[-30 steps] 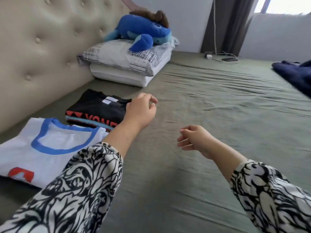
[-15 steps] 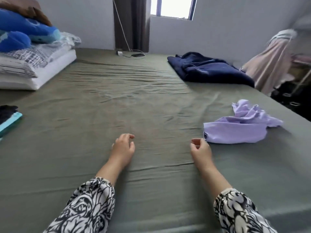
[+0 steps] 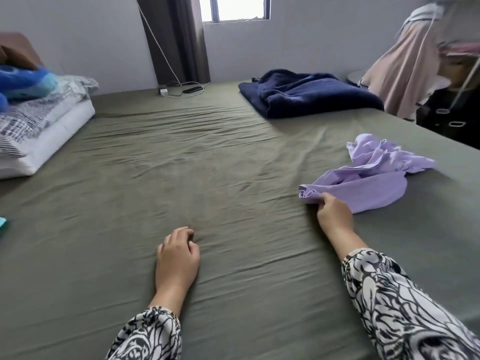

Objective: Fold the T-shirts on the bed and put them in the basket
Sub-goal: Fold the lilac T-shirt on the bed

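Observation:
A crumpled lilac T-shirt (image 3: 374,178) lies on the right side of the olive-green bed (image 3: 207,165). My right hand (image 3: 333,213) pinches its near left edge, where the cloth is bunched. My left hand (image 3: 178,255) rests palm down on the sheet near the middle, fingers loosely curled, holding nothing. A teal sliver of a folded shirt (image 3: 3,223) shows at the far left edge. No basket is in view.
A dark blue blanket (image 3: 306,96) lies at the back right. White and striped pillows (image 3: 39,126) with a blue plush toy (image 3: 23,83) are stacked at the left. A charger and cable (image 3: 179,90) sit at the far edge. Hanging clothes (image 3: 405,66) stand beyond the bed's right side.
My view has swung right, away from the folded shirts. My right hand moved right and took hold of the lilac T-shirt's edge. My left hand settled lower on the sheet.

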